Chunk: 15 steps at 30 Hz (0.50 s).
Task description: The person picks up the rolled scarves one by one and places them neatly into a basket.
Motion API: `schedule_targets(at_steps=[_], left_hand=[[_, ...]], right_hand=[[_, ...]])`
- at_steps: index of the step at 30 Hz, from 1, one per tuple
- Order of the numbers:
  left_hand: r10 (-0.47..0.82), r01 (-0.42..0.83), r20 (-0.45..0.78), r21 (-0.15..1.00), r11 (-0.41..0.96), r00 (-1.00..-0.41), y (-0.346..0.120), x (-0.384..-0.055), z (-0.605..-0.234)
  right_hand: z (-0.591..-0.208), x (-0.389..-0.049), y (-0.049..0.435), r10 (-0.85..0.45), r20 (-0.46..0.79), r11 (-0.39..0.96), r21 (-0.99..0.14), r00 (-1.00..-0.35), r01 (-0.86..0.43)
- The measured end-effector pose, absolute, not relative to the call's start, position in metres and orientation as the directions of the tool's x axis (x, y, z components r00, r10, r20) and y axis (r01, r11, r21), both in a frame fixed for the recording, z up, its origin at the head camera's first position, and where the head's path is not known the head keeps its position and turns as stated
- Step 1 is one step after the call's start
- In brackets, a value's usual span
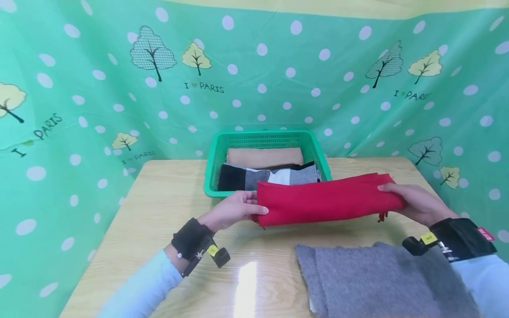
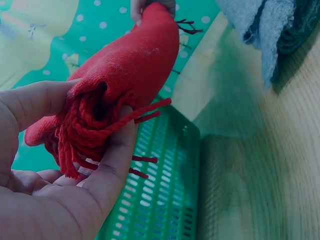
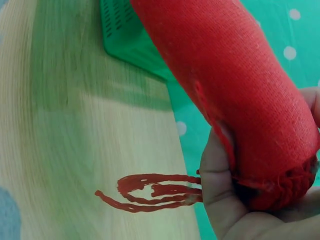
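A folded red scarf (image 1: 322, 199) with fringed ends is stretched between both hands, raised over the table in front of the basket. My left hand (image 1: 237, 207) pinches its left end, thumb on top; red tassels (image 2: 95, 127) bunch between thumb and fingers in the left wrist view. At the other end my right hand (image 1: 419, 203) grips the scarf, thumb above and fingers beneath. Loose fringe strands (image 3: 155, 192) dangle past those fingers in the right wrist view. Behind the scarf, the green basket (image 1: 209, 176) holds a folded beige cloth (image 1: 264, 157) and a black, grey and white checked cloth (image 1: 258, 176).
A folded grey woollen cloth (image 1: 381, 282) lies on the wooden table (image 1: 159, 229) at the near right, below the right forearm. A green dotted curtain (image 1: 254, 79) hangs right behind the table and along both sides.
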<state>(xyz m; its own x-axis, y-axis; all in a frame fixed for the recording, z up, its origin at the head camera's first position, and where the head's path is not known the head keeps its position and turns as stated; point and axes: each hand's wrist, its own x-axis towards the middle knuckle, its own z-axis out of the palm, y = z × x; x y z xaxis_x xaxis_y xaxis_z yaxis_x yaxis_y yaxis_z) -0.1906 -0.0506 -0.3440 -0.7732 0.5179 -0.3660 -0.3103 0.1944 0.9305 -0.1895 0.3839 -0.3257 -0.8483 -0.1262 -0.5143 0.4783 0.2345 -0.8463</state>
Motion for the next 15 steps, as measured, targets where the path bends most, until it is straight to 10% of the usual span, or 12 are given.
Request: schedule_targets(at_steps=[15], left_hand=[[0.467, -0.282, -0.335, 0.942, 0.182, -0.818, -0.082, -0.195, -0.337]], right_hand=[[-0.317, -0.196, 0.348, -0.153, -0.483, 0.221, -0.867, -0.862, 0.447]])
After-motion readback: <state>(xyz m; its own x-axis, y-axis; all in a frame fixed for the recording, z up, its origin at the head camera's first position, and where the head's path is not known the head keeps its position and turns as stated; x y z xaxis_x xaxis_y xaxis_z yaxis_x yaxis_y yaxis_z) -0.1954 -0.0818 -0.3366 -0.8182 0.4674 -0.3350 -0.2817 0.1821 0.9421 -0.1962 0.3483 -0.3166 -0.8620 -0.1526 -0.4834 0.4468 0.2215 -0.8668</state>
